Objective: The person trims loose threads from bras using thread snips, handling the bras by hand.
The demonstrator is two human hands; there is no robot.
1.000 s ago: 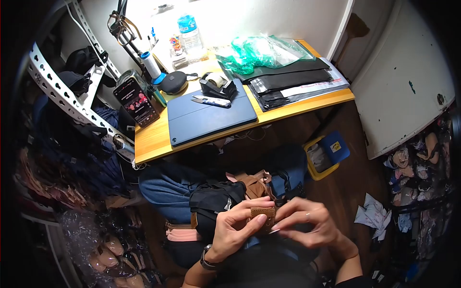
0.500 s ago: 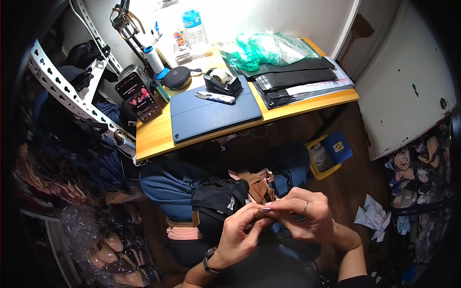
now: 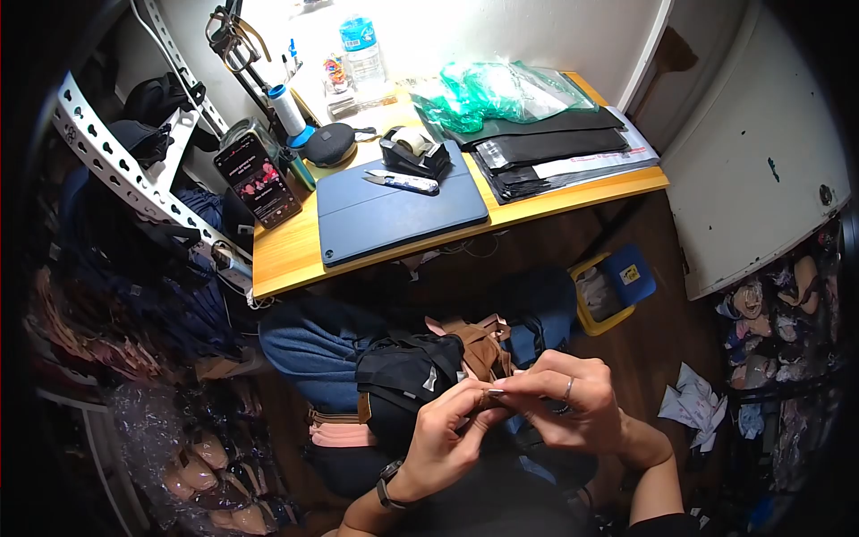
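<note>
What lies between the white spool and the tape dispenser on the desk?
In the head view, a round black case lies between the spool and the tape dispenser.

Head camera: worn on the person's head, facing forward and steeply down.
Lens: very wide, dark at the frame's corners, bowing the perforated shelf post (image 3: 134,183) at upper left.
Left hand (image 3: 447,434) and right hand (image 3: 573,407): close below, around lower centre.
Jeans (image 3: 313,349): just beyond, left of centre.
Wooden desk (image 3: 288,259): farther, seen from above, upper centre.
</note>
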